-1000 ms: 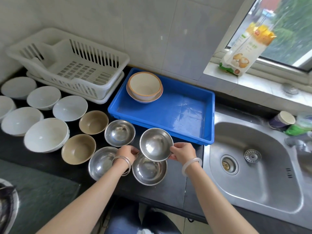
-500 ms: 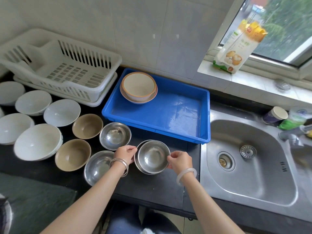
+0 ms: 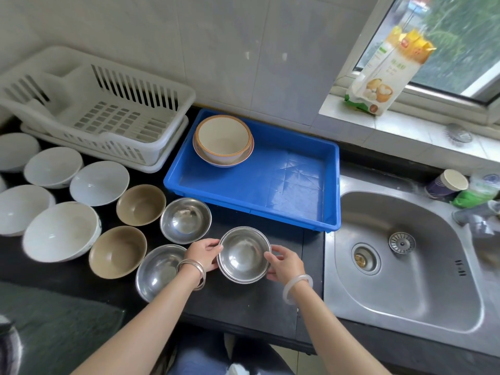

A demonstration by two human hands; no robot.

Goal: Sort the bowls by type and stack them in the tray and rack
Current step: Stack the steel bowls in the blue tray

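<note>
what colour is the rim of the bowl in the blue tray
Orange-brown rim on a cream bowl, clearest in the head view.

Nothing legible anywhere: only blurred, unreadable print and a small red logo on the yellow-and-white food packet [image 3: 389,74] leaning at the window in the upper right of the frame, plus indistinct pattern on the paper cup [image 3: 446,184] at right.

Rack [image 3: 108,115]: back left on the counter [image 3: 243,307], against the wall.
Tray [image 3: 270,185]: just right of the rack — left of the sink [image 3: 405,266].
Stacked bowls [image 3: 223,140]: in the tray's back left corner.
Nested steel bowls [image 3: 243,255]: before the tray, between both hands.
Loose bowls [image 3: 100,182]: before the rack — left of the nested pair.
</note>
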